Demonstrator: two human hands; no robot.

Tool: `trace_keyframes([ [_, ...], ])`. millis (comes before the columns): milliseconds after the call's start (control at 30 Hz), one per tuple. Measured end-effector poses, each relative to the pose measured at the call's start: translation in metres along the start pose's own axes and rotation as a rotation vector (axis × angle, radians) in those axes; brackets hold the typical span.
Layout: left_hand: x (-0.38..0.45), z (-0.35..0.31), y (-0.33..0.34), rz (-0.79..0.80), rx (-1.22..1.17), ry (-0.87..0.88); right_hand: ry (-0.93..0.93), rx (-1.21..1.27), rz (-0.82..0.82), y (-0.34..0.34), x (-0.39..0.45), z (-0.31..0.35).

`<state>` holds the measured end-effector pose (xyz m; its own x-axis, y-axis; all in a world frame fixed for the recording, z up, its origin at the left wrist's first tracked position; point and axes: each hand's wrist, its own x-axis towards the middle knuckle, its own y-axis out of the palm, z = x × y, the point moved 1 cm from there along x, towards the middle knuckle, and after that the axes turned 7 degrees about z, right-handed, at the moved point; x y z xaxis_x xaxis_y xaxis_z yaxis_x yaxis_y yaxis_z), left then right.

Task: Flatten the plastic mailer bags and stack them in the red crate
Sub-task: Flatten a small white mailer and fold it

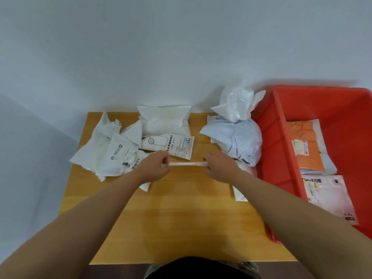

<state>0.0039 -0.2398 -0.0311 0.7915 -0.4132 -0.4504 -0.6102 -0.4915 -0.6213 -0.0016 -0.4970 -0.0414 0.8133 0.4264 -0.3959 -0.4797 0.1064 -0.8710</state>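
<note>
Mid-frame, our left hand (156, 165) and right hand (218, 166) pinch a mailer (188, 164) taut, flattening it; next it goes right into the red crate (270, 150).

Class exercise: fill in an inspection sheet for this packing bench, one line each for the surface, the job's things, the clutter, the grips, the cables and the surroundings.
Surface: wooden table, pale, bare in front of the hands.
Job's things: red crate at the table's right, holding an orange mailer and a white printed mailer, both flat; thin pink mailer stretched edge-on between the hands; crumpled white mailers at left; pale blue mailer with a white bag on top.
Clutter: nothing seen beyond the bags.
Grips: left hand and right hand each pinch one end of the pink mailer.
Cables: nothing seen.
Surroundings: plain white wall behind the table.
</note>
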Motion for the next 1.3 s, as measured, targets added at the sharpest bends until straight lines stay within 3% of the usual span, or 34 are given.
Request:
trace_keyframes([
  [200,-0.019,0.023,0.060,0.341,0.398,0.018,-0.095,-0.141,0.243,0.050,-0.035,0.015],
  [400,-0.025,0.034,0.098,0.431,0.382,-0.061,-0.114,-0.183,0.367,0.097,-0.052,0.015],
  [533,-0.026,0.042,0.115,0.350,0.401,-0.093,-0.071,-0.091,0.426,0.114,-0.057,0.008],
  [700,-0.017,0.038,0.135,0.061,0.337,-0.084,-0.030,-0.020,0.237,0.123,-0.050,0.001],
  [867,0.000,0.038,0.152,-0.069,0.396,0.021,-0.053,-0.045,0.213,0.126,-0.022,-0.004],
  [1100,0.031,0.053,0.162,-0.074,0.428,0.083,-0.230,-0.135,0.180,0.141,0.019,-0.011],
  [1300,0.044,0.071,0.171,-0.068,0.451,0.107,-0.242,-0.127,0.147,0.155,0.039,-0.020],
])
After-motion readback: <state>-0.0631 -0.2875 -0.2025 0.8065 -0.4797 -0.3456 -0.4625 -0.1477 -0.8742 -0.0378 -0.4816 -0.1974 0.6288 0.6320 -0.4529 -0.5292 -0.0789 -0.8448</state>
